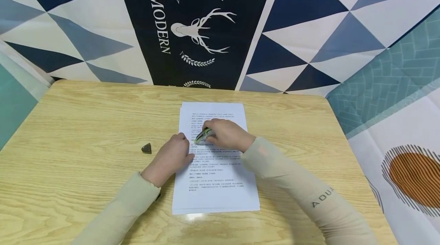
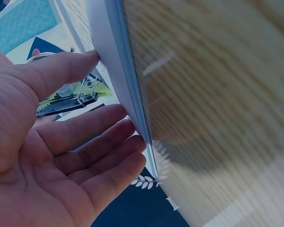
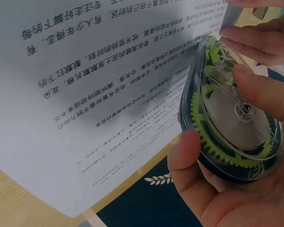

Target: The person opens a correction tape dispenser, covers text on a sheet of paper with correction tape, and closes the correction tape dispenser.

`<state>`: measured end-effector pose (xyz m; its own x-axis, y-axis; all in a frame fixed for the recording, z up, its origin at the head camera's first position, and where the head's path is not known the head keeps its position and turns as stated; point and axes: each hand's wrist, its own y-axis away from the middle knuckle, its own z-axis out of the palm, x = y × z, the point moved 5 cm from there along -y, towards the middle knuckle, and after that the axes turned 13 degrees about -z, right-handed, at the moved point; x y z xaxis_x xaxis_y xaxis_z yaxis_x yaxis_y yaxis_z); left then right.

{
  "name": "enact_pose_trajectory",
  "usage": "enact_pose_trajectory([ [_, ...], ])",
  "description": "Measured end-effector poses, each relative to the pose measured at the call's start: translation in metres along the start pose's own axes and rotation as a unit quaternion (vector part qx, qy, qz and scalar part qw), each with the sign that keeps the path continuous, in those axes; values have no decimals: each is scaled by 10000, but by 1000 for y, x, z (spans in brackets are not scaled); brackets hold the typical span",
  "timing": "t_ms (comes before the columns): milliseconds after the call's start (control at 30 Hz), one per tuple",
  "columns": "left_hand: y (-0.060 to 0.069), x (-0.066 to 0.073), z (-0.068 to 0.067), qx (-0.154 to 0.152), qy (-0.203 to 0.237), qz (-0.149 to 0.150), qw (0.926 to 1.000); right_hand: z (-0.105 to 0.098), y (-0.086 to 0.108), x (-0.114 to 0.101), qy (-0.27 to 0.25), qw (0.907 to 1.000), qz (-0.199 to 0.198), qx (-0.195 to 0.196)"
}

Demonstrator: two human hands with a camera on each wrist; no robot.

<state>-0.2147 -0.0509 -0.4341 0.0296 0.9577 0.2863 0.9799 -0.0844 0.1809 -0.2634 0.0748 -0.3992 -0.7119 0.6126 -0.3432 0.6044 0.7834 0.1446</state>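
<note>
Gripping a clear plastic tape dispenser with lime-green gears (image 3: 236,127), the right hand (image 1: 225,134) curls thumb and fingers around it, nose angled down at the printed white paper stack (image 1: 216,199) on the pale wood-grain desk (image 1: 103,141); whether the tip touches is hard to tell. Over at the left edge, the left hand (image 1: 173,157) lies loosely open, thumb on the top page, fingertips against the sheets. Steady bracing looks key: page flat, nose square to the line, pressure even! Both cream-sleeved forearms (image 1: 295,184) slant inward, wrists low.
</note>
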Motion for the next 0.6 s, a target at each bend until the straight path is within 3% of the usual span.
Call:
enact_pose_trajectory([
  [600,1,0,-1,61,-22,22,10000,-1,13,13,-45,10000,68,55],
])
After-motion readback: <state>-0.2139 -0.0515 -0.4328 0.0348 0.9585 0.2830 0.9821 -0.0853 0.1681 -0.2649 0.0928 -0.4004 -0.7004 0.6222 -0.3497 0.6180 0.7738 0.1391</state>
